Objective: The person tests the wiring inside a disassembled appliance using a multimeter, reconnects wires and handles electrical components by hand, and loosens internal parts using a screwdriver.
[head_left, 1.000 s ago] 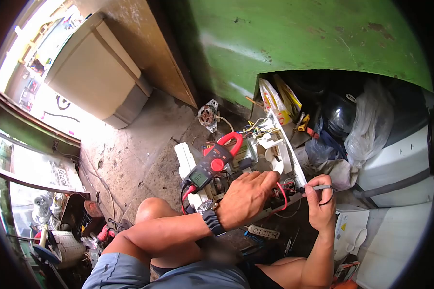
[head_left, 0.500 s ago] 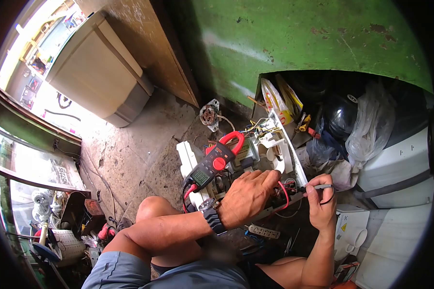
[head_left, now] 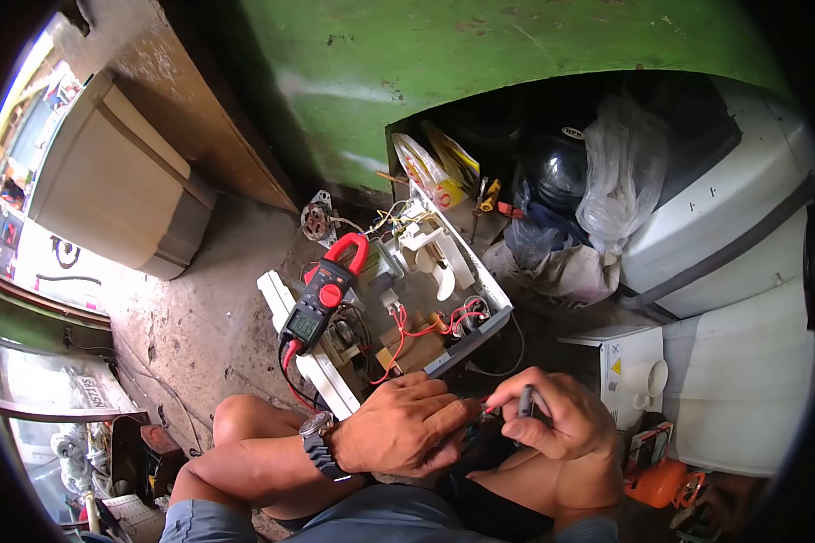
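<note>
A red and grey clamp meter [head_left: 324, 294] lies tilted on the left side of an opened white appliance housing [head_left: 489, 288]. Red wires [head_left: 407, 333] and other parts show inside the housing. My left hand [head_left: 409, 423], with a watch on its wrist, is closed in front of the housing's near edge; what its fingers pinch is hidden. Just to its right, my right hand [head_left: 557, 418] is closed around a dark grey test probe [head_left: 526, 403]. A small red piece shows between the two hands.
A motor [head_left: 318, 219] lies on the floor behind the housing. Plastic bags [head_left: 620, 172] and a black helmet [head_left: 555, 167] fill the recess at the right. A white unit [head_left: 632, 366] stands at the right, a beige tub [head_left: 122, 181] at the left.
Both hands have moved away from the wires inside the housing, toward my body, and come closer together. The view has shifted, so the housing and meter appear further left.
</note>
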Motion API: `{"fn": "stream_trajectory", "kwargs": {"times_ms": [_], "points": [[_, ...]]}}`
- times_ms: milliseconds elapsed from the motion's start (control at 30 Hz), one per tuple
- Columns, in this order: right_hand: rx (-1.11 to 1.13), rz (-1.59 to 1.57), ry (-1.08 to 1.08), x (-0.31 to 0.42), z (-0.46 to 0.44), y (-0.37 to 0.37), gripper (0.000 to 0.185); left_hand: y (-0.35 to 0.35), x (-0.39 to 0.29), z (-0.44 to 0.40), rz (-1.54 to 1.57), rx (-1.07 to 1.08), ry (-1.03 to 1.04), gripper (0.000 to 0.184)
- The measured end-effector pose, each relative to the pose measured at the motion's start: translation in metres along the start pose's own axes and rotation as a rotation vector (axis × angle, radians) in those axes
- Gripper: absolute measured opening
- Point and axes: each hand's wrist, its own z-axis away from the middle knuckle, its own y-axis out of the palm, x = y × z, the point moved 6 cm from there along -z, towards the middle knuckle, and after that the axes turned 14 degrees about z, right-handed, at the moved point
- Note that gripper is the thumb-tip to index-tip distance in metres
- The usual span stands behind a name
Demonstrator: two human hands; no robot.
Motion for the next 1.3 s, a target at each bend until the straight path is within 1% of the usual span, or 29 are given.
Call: {"fn": "stream_trajectory", "kwargs": {"times_ms": [67,100,167,233,267,300,333,367,400,433,467,500,567,633,700,733,767,800,833,867,933,967,1000,1067,1100,1167,1200,1267,1300], "points": [[0.128,0.032,0.116,-0.006,0.004,0.016,0.027,0.005,-0.001,0.008,-0.025,0.014,0.013,0.043],[0.133,0.038,0.115,-0.009,0.005,0.022,0.027,0.008,-0.001,0.012,-0.054,0.031,0.022,0.043],[0.056,0.287,-0.076,-0.006,0.006,0.030,0.027,0.008,-0.004,0.019,-0.043,0.034,0.016,0.043],[0.074,0.264,-0.080,-0.005,0.013,0.039,0.025,0.008,-0.008,0.024,-0.023,0.092,-0.049,0.041],[0.070,0.268,-0.088,-0.004,0.016,0.042,0.027,0.003,-0.012,0.027,-0.030,0.104,-0.109,0.036],[0.066,0.272,-0.096,-0.003,0.020,0.044,0.029,-0.006,-0.014,0.030,-0.070,0.049,-0.198,0.034],[0.072,0.274,-0.099,0.000,0.023,0.044,0.029,-0.026,-0.019,0.032,-0.097,-0.114,-0.151,0.034],[0.127,0.238,-0.072,0.001,0.026,0.045,0.029,-0.051,-0.021,0.035,-0.196,-0.242,-0.207,0.033],[0.180,0.202,-0.042,0.003,0.031,0.047,0.028,-0.073,-0.019,0.041,-0.354,-0.357,-0.237,0.035],[0.179,0.209,-0.041,0.002,0.037,0.050,0.028,-0.093,-0.014,0.052,-0.554,-0.522,-0.260,0.040],[0.283,0.197,-0.010,-0.008,0.043,0.060,0.029,-0.111,-0.013,0.056,-0.709,-0.545,-0.291,0.043],[0.390,0.187,0.023,-0.017,0.049,0.071,0.030,-0.122,-0.008,0.064,-0.738,-0.578,-0.339,0.045],[0.439,0.155,0.041,-0.030,0.053,0.093,0.033,-0.128,0.021,0.087,-0.742,-0.568,-0.401,0.052],[0.554,0.239,0.097,-0.050,0.057,0.122,0.037,-0.123,0.045,0.099,-0.582,-0.497,-0.565,0.056],[0.630,0.303,0.211,-0.063,0.062,0.151,0.040,-0.119,0.055,0.103,-0.560,-0.502,-0.569,0.057],[0.683,0.367,0.227,-0.070,0.064,0.166,0.042,-0.117,0.054,0.101,-0.592,-0.515,-0.562,0.057],[0.725,0.381,0.222,-0.075,0.067,0.179,0.045,-0.115,0.054,0.101,-0.623,-0.527,-0.556,0.057],[0.754,0.373,0.226,-0.088,0.073,0.196,0.046,-0.112,0.060,0.103,-0.655,-0.581,-0.493,0.055],[0.782,0.363,0.230,-0.100,0.080,0.212,0.046,-0.111,0.060,0.104,-0.645,-0.593,-0.495,0.055],[0.792,0.371,0.234,-0.105,0.087,0.226,0.046,-0.110,0.060,0.103,-0.638,-0.599,-0.522,0.054],[0.683,0.344,0.356,-0.119,0.094,0.243,0.045,-0.112,0.059,0.103,-0.617,-0.603,-0.538,0.052],[0.689,0.350,0.360,-0.133,0.104,0.259,0.045,-0.114,0.055,0.104,-0.609,-0.609,-0.540,0.052],[0.678,0.250,0.443,-0.153,0.116,0.275,0.043,-0.116,0.050,0.104,-0.587,-0.587,-0.556,0.052],[0.683,0.059,0.598,-0.161,0.127,0.290,0.037,-0.125,0.034,0.109,-0.557,-0.567,-0.573,0.051],[0.686,0.111,0.619,-0.146,0.125,0.286,0.034,-0.129,0.023,0.112,-0.508,-0.570,-0.557,0.051],[0.748,-0.022,0.719,-0.163,0.145,0.304,0.034,-0.138,0.005,0.120,-0.449,-0.574,-0.543,0.050],[0.750,-0.020,0.730,-0.171,0.155,0.311,0.034,-0.144,-0.004,0.125,-0.417,-0.595,-0.514,0.049],[0.700,-0.273,0.757,-0.180,0.171,0.324,0.029,-0.152,-0.016,0.135,-0.370,-0.614,-0.483,0.048],[0.697,-0.271,0.770,-0.181,0.172,0.324,0.029,-0.155,-0.021,0.140,-0.370,-0.592,-0.461,0.046]]}}
